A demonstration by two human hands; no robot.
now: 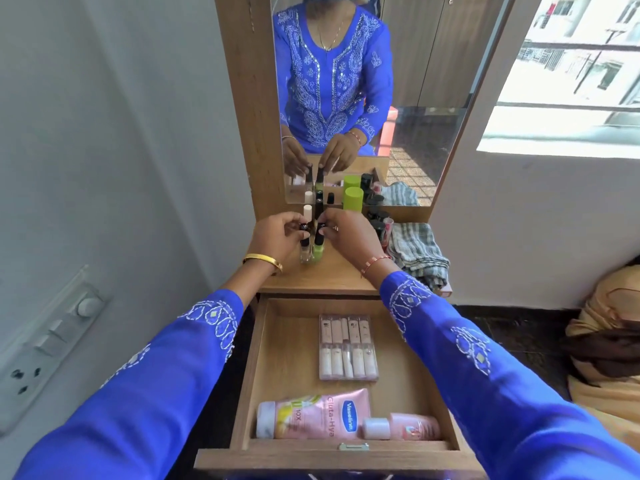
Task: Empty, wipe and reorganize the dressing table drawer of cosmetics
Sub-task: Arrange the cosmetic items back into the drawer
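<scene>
The open wooden drawer (pixel 258 358) holds a clear case of small tubes (pixel 347 346), a large pink Vaseline lotion bottle (pixel 311 417) lying on its side, and a smaller pink bottle (pixel 401 427) beside it. Both hands are up on the dressing table top (pixel 332 275). My left hand (pixel 277 237) pinches the black cap of a clear nail polish bottle (pixel 305 252). My right hand (pixel 349 233) pinches the cap of a green nail polish bottle (pixel 318 249). The two bottles stand side by side, touching.
More small bottles stand behind, with a green-capped bottle (pixel 353 200) and dark-capped ones (pixel 377 220) by the mirror (pixel 415 98). A striped grey cloth (pixel 415 254) lies on the table's right. A wall switchboard (pixel 52 337) is at left, a fabric bundle (pixel 609 355) on the floor at right.
</scene>
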